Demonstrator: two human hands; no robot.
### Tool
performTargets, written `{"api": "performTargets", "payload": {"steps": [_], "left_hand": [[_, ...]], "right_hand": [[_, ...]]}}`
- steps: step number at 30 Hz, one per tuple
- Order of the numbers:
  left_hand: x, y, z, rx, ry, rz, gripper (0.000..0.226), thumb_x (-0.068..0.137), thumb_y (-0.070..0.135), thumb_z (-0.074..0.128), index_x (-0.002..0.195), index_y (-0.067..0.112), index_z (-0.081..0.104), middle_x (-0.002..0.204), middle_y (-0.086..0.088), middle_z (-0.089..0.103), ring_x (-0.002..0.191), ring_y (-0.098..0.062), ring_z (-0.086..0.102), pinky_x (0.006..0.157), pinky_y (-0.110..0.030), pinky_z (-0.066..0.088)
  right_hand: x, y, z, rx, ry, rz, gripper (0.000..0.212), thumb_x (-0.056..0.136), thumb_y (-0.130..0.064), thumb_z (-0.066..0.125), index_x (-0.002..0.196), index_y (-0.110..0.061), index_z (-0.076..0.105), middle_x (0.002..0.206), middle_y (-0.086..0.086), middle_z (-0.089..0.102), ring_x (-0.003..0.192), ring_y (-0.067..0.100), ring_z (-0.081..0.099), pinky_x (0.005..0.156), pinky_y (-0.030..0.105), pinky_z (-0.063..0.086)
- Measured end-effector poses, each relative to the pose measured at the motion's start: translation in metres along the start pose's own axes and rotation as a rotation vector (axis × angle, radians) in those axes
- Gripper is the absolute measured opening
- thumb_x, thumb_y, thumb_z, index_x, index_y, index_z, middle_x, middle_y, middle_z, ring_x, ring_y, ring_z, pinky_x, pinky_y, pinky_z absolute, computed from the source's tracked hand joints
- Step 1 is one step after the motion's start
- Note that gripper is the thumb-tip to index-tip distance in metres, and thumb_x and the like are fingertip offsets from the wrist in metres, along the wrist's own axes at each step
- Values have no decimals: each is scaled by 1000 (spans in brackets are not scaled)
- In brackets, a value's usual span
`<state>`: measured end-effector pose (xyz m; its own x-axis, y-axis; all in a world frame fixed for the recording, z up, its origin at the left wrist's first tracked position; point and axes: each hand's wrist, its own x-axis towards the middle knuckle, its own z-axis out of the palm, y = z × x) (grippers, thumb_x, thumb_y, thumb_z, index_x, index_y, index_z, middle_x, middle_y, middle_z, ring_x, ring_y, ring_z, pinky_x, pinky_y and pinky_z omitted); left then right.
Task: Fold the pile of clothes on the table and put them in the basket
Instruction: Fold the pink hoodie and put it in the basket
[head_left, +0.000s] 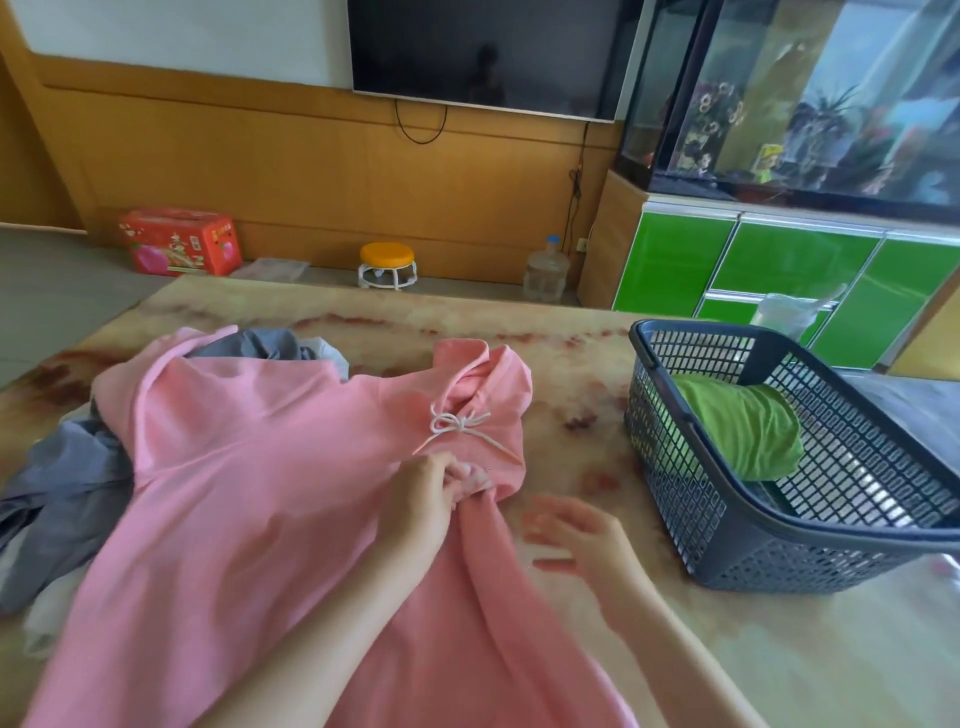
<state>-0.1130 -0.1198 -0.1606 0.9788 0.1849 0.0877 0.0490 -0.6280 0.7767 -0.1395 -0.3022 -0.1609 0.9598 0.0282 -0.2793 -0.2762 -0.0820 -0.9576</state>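
A pink hoodie lies spread across the marbled table, its hood and tied white drawstring toward the far side. My left hand pinches a bunch of the pink fabric just below the drawstring. My right hand hovers blurred over the table to the right of the hoodie, fingers spread, holding nothing. Grey clothes lie under and to the left of the hoodie. The dark blue plastic basket stands at the right with a folded green garment inside.
A clear plastic container stands behind the basket. Beyond the table are a green cabinet under an aquarium, a yellow-topped stool, a water jug and a red box on the floor.
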Motion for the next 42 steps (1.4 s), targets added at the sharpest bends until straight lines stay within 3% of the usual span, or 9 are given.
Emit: {"api": "performTargets", "payload": {"steps": [7, 11, 15, 19, 25, 29, 33, 38, 42], "left_hand": [[-12, 2, 17, 133, -67, -53, 34, 81, 58, 58, 86, 24, 57, 100, 9, 59, 96, -16, 60, 78, -31, 46], [-13, -7, 11, 65, -28, -52, 49, 73, 59, 67, 101, 21, 55, 100, 10, 63, 96, -13, 60, 75, -27, 41], [-13, -16, -2, -62, -24, -63, 11, 79, 26, 71, 84, 22, 62, 75, 13, 62, 81, -13, 64, 70, -19, 45], [-9, -23, -15, -301, 27, -86, 24, 76, 3, 70, 76, 26, 61, 80, 11, 62, 78, -17, 62, 74, -26, 48], [-9, -39, -48, -424, 81, -74, 22, 81, 0, 66, 86, 21, 63, 88, -3, 68, 84, -18, 63, 73, -22, 47], [-11, -50, -62, -367, 106, -66, 31, 81, 5, 68, 89, 35, 62, 86, 9, 70, 84, -16, 66, 77, -32, 50], [-17, -51, -65, -260, 117, 11, 38, 82, 5, 65, 87, 43, 60, 87, 20, 67, 82, -2, 64, 75, -23, 48], [-24, -51, -69, -192, 117, 73, 31, 84, -1, 62, 85, 29, 66, 82, 24, 66, 78, 2, 61, 64, -6, 41], [-22, -46, -65, -244, 118, 92, 32, 83, -3, 63, 87, 29, 68, 85, 14, 68, 78, -4, 61, 68, -8, 42]], "right_hand": [[31, 0, 35, 419, -137, 188, 31, 91, 3, 46, 116, -9, 60, 87, 10, 70, 67, 17, 64, 67, 27, 47], [20, 6, 39, 672, -339, 225, 35, 85, 11, 34, 104, -1, 61, 92, 17, 69, 68, 22, 68, 66, 30, 55], [28, 2, 28, 485, -282, 154, 33, 87, 10, 44, 116, -2, 54, 104, 19, 68, 83, 30, 69, 62, 34, 56], [60, 10, 11, 281, -84, 76, 44, 87, 2, 60, 130, -2, 49, 118, 11, 61, 91, 18, 64, 64, 24, 55], [83, 3, 44, 79, -279, -94, 39, 83, -22, 70, 120, -15, 63, 118, -2, 67, 108, 11, 62, 93, 26, 47], [94, 4, 62, 1, -184, -123, 63, 69, -40, 80, 123, -16, 58, 120, -2, 65, 112, 12, 60, 102, 33, 44], [99, 5, 66, 48, -206, -98, 57, 68, -36, 80, 116, -13, 62, 111, 1, 70, 108, 16, 63, 101, 38, 45], [92, -6, 70, 82, -122, -133, 23, 81, -19, 74, 95, -1, 69, 95, 21, 71, 86, 31, 68, 84, 49, 52], [90, -59, 49, -198, 113, -408, 36, 79, -27, 75, 78, 6, 62, 68, 18, 64, 62, 17, 58, 54, 34, 47]]}}
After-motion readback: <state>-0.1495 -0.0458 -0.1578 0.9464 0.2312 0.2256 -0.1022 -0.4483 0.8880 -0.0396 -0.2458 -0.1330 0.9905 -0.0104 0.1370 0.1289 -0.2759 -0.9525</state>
